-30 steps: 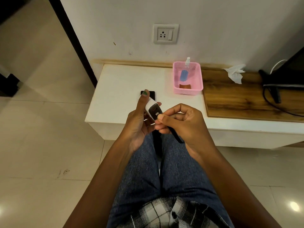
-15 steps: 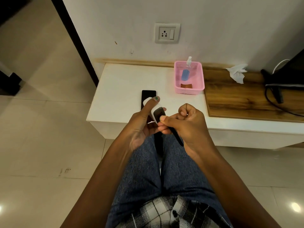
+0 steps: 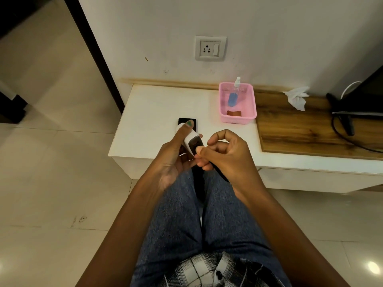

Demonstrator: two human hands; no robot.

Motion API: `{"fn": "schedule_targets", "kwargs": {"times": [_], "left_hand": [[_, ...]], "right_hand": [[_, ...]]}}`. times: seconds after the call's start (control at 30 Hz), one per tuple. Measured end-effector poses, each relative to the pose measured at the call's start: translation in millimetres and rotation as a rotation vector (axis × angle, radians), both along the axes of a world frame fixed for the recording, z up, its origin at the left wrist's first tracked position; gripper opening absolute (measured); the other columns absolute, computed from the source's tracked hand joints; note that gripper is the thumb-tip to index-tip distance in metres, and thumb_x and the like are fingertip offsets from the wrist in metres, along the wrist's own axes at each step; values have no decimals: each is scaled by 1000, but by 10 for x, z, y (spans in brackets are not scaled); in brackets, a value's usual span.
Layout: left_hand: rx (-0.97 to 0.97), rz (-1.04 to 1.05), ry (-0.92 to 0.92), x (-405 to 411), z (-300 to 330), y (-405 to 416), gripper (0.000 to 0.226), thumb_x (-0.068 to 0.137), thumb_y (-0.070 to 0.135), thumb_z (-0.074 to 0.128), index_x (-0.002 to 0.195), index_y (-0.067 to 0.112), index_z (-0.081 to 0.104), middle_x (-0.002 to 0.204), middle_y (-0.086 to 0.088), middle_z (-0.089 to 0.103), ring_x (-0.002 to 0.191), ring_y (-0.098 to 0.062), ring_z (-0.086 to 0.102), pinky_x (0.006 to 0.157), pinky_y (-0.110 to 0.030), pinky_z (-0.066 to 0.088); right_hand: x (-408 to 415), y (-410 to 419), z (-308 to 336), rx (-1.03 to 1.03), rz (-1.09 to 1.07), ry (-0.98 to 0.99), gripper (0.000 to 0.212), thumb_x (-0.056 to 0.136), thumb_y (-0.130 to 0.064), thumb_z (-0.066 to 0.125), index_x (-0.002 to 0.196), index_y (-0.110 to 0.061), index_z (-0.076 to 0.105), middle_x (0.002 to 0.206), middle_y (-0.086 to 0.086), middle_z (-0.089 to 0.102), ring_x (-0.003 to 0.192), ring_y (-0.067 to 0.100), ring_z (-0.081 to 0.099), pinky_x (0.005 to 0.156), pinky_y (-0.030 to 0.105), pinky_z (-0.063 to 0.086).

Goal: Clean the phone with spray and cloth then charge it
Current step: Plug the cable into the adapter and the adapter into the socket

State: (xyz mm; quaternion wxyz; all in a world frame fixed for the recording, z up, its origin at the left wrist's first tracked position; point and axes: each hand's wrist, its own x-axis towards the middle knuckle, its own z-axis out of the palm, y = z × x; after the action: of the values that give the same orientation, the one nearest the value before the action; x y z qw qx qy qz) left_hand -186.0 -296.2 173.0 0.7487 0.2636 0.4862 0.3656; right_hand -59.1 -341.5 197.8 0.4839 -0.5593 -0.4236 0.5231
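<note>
My left hand [image 3: 172, 160] grips a white charger adapter [image 3: 191, 139] with a dark end face, the index finger stretched along its top. Close beside it, my right hand [image 3: 228, 158] pinches the end of a black cable [image 3: 220, 176] at that dark face; whether the plug is in I cannot tell. The black phone [image 3: 184, 121] lies flat on the white table [image 3: 149, 112], mostly hidden behind my left fingers. A spray bottle [image 3: 233, 98] and a brown cloth [image 3: 234, 113] rest inside a pink basket [image 3: 250, 104].
A wall socket [image 3: 209, 48] with a switch sits above the table. To the right lies a wooden top [image 3: 300, 129] with a crumpled white tissue [image 3: 296, 97] and a black device with trailing cables [image 3: 352, 112]. Tiled floor stretches to the left.
Both hands stay together over my knees. My left index finger has shifted along the adapter, and my right fingers have curled in a little at its dark face.
</note>
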Motion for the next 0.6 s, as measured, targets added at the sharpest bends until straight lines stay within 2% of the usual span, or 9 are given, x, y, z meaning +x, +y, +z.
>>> {"fn": "schedule_targets", "kwargs": {"times": [0.1,0.2,0.3,0.37,0.43,0.47,0.53,0.6], "left_hand": [[29,38,10,-13,46,11,73,58,56,68,109,4,67,103,-16,69,93,-25,67,77,-36,60],[123,51,102,-24,73,12,79,51,63,68,107,7,68,98,-12,73,93,-23,70,68,-29,59],[244,29,218,8,90,12,73,49,69,66,98,15,71,90,-5,76,85,-17,72,62,-22,56],[316,22,283,49,99,11,67,49,72,64,88,18,72,85,-4,76,80,-14,72,61,-22,58],[357,39,351,74,88,26,59,53,77,58,76,23,68,73,0,72,69,-10,70,59,-23,59],[356,55,364,73,85,41,53,62,77,52,73,26,64,69,5,70,63,-7,69,55,-21,58],[330,78,356,63,79,73,44,82,71,40,78,31,60,73,6,68,60,-4,69,51,-19,54],[332,86,372,56,56,89,36,91,60,40,80,32,60,80,1,67,65,-7,69,53,-18,53]], "right_hand": [[22,6,-4,34,-8,-227,23,77,-23,74,93,-17,58,78,0,71,72,12,68,65,26,56],[36,-2,14,92,-20,-406,34,74,-39,74,100,-28,55,88,-14,64,77,0,63,64,14,51],[3,-5,39,158,19,-413,38,73,-40,74,103,-38,51,92,-20,60,82,-5,61,63,8,50],[-13,13,51,184,33,-384,36,75,-36,74,99,-45,50,89,-24,60,81,-7,61,63,6,49],[5,45,51,188,25,-362,32,76,-33,74,100,-40,54,90,-21,62,80,-4,64,65,8,50],[23,65,39,179,16,-350,32,77,-31,74,103,-35,56,93,-17,64,81,0,65,67,12,52],[63,99,6,148,-9,-315,35,80,-28,72,111,-29,57,103,-3,67,87,8,66,75,24,56],[94,131,-30,117,-49,-270,41,81,-27,71,119,-29,54,107,3,67,92,15,66,76,27,56]]}}
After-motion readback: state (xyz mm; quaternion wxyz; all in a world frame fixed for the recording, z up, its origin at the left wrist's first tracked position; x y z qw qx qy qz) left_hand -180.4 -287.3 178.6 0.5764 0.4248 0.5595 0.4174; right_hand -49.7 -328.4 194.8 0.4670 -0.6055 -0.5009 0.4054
